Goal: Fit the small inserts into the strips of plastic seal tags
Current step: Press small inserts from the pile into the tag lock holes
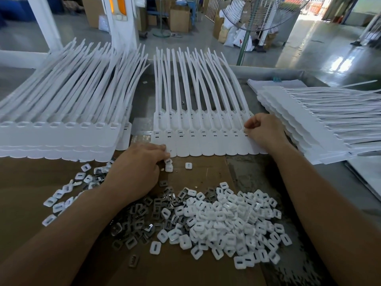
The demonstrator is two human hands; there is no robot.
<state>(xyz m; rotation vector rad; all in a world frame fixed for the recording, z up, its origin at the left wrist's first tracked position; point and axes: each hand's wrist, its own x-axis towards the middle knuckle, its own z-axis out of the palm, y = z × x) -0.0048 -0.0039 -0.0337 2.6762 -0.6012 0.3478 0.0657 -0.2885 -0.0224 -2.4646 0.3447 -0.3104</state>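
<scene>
Bench (142, 96) room is tight: a left stack (61, 137) and a right stack (309, 129) flank one central lane. Between them the strip of seal tags (206, 141) lies flat. The left hand (136, 170) rests curled on its near-left corner. The right hand (266, 131) is pinched at its right end. Contents of both hands cannot be told. Loose inserts (226, 219) are heaped on the cardboard sheet (31, 182) between the forearms.

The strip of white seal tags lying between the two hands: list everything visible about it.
The strip of joined white plastic seal tags is a row of flat, round-ended flags side by side, each with small dark slots near its top and a long thin tail fanning away, curving right. It lies flat on the grey table, near edge over the brown cardboard sheet. The left hand touches its near left corner with fingertips; the right hand, fingers curled, sits on its right end.
</scene>
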